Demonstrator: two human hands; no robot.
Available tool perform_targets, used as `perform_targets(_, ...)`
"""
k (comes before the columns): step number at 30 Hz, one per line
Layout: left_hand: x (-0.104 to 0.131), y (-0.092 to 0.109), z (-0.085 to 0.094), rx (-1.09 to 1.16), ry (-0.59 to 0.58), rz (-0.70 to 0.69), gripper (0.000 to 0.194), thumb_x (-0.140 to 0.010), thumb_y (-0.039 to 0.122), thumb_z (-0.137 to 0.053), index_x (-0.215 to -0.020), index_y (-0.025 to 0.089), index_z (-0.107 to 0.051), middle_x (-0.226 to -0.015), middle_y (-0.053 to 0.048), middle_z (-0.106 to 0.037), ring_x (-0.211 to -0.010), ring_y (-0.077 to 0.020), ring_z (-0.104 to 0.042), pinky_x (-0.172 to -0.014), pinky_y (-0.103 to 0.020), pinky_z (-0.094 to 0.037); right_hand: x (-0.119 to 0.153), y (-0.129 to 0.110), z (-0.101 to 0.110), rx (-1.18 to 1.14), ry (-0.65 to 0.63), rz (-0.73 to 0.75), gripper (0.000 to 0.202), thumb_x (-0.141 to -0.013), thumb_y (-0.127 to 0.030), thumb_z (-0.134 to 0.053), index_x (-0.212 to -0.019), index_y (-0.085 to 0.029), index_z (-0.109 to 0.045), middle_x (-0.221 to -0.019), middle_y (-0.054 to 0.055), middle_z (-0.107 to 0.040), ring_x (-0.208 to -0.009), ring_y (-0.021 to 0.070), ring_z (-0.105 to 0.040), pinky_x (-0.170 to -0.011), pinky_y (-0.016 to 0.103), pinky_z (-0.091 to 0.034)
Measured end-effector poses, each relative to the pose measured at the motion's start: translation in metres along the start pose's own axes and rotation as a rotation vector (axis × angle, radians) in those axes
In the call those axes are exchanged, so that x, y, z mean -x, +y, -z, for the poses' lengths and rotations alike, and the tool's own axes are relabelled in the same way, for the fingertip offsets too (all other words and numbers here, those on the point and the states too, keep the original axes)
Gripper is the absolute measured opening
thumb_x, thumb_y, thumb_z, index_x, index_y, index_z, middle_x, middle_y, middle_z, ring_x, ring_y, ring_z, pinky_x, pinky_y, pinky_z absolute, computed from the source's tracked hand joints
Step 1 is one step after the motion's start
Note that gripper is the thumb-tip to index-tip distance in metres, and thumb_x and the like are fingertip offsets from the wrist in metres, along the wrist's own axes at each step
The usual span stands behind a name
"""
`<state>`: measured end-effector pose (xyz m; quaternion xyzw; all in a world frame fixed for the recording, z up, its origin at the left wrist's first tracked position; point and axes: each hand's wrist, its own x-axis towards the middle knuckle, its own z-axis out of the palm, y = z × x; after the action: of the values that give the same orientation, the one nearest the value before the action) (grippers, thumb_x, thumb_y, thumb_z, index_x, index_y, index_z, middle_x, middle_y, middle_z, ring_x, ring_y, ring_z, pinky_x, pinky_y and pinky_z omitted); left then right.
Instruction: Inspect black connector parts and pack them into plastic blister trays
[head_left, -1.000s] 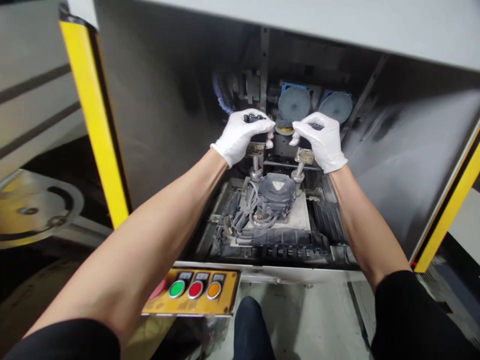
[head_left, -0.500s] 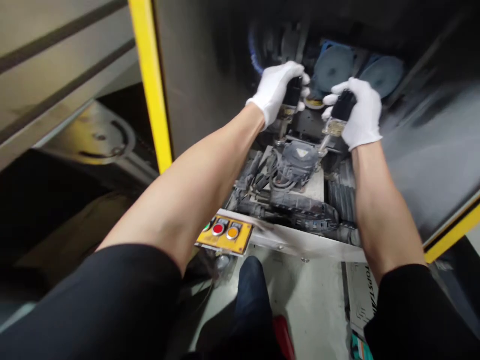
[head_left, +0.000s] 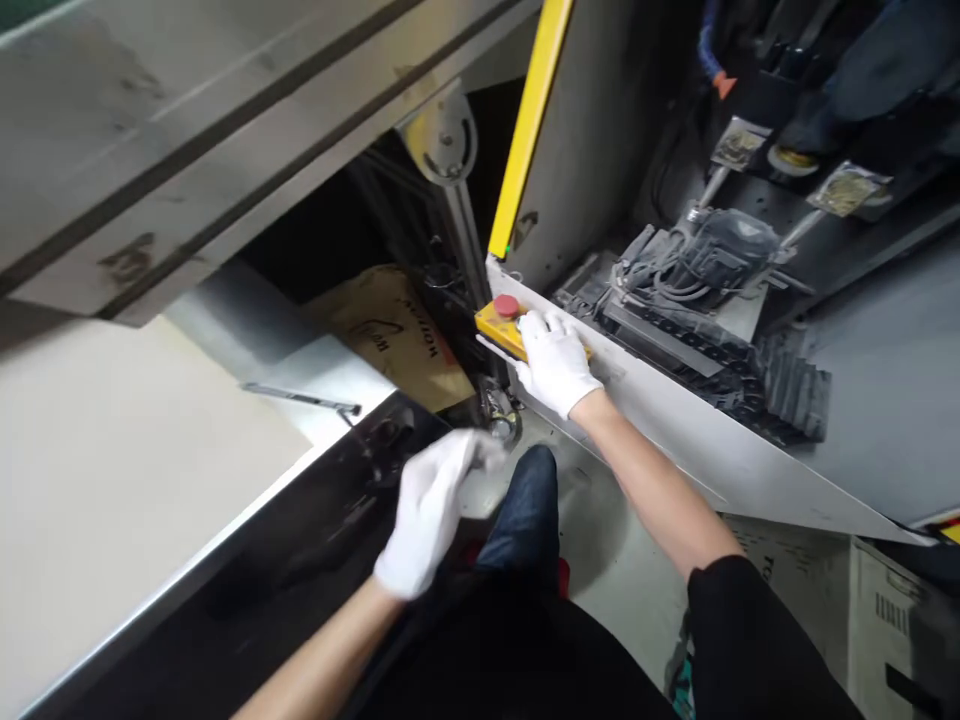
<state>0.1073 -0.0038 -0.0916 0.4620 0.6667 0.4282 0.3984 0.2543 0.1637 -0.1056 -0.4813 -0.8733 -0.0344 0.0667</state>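
My right hand (head_left: 557,362), in a white glove, rests on a yellow control box (head_left: 496,328) with its fingers stretched out over the buttons. A red mushroom button (head_left: 506,306) shows just beyond the fingertips. The hand covers much of the box. My left hand (head_left: 431,505), also gloved in white, hangs in the air left of my knee, fingers loosely bent and blurred, nothing seen in it. Inside the machine two metal rods carry a left holder (head_left: 739,143) and a right holder (head_left: 848,189), both with gold-coloured patches. Dark shapes above them are hard to make out.
A grey, dusty motor unit (head_left: 731,250) with cables sits in the machine behind a white sill (head_left: 675,420). The yellow post (head_left: 531,130) rises at the opening's left. A conveyor with a pale belt (head_left: 135,480) lies at left, near a brown sack (head_left: 390,330).
Both hands have let go of the black pieces at the two holders and left the machine. My right hand moved to the control box, my left down and left. The view swung left.
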Motion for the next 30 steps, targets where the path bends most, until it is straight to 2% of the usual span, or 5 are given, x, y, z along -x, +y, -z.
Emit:
perform_targets(5,0.131,-0.164,0.088,0.049,0.224,0.351,0.047,-0.088,0.068,-0.065,-0.096,0.025,-0.083,-0.099,-0.007,-0.084,-0.092,-0.0321,-0.080,-0.086,-0.041,-0.068,-0.021,0.005,-0.017,0.016,-0.064,0.004,0.049,-0.091,-0.023,-0.061,-0.138,-0.009,-0.058,-0.141,0.020,-0.062,-0.127,0.0352,-0.053,-0.105,0.048,-0.045)
perform_targets(11,0.212,-0.172,0.147,-0.075,0.746,0.300,0.042,-0.089,0.059,-0.068,-0.097,0.020,-0.079,-0.099,-0.008,-0.082,-0.094,-0.0275,-0.077,-0.093,-0.038,-0.064,-0.023,0.025,-0.025,0.095,-0.046,0.083,0.041,-0.092,-0.036,-0.060,-0.125,-0.012,-0.066,-0.126,0.022,-0.070,-0.115,0.0331,-0.063,-0.092,0.043,-0.046)
perform_targets(16,0.242,-0.201,0.270,-0.475,1.435,0.132,0.045,-0.090,0.033,-0.073,-0.129,0.011,-0.068,-0.123,-0.013,-0.074,-0.109,-0.0248,-0.071,-0.107,-0.042,-0.056,-0.023,0.030,-0.063,0.115,0.307,0.133,0.079,-0.087,-0.045,-0.054,-0.160,-0.015,-0.046,-0.135,0.034,-0.061,-0.137,0.0476,-0.053,-0.090,0.062,-0.042)
perform_targets(22,0.226,-0.249,0.396,-0.456,1.112,0.263,0.074,-0.076,0.030,-0.092,-0.136,0.004,-0.057,-0.151,-0.023,-0.054,-0.144,-0.0321,-0.048,-0.128,-0.048,-0.034,0.041,-0.061,-0.114,-0.329,0.337,0.075,0.075,-0.085,-0.051,-0.057,-0.143,-0.005,-0.062,-0.133,0.033,-0.067,-0.132,0.0477,-0.060,-0.107,0.064,-0.047)
perform_targets(30,0.187,-0.269,0.423,-0.331,0.931,0.297,0.042,-0.064,0.048,-0.089,-0.071,0.022,-0.057,-0.076,-0.003,-0.063,-0.085,-0.0258,-0.066,-0.078,-0.034,-0.051,0.049,-0.213,-0.228,-1.195,-0.032,-0.364,0.083,-0.060,-0.065,-0.081,-0.119,-0.008,-0.069,-0.116,0.019,-0.076,-0.109,0.0333,-0.070,-0.103,0.046,-0.055)
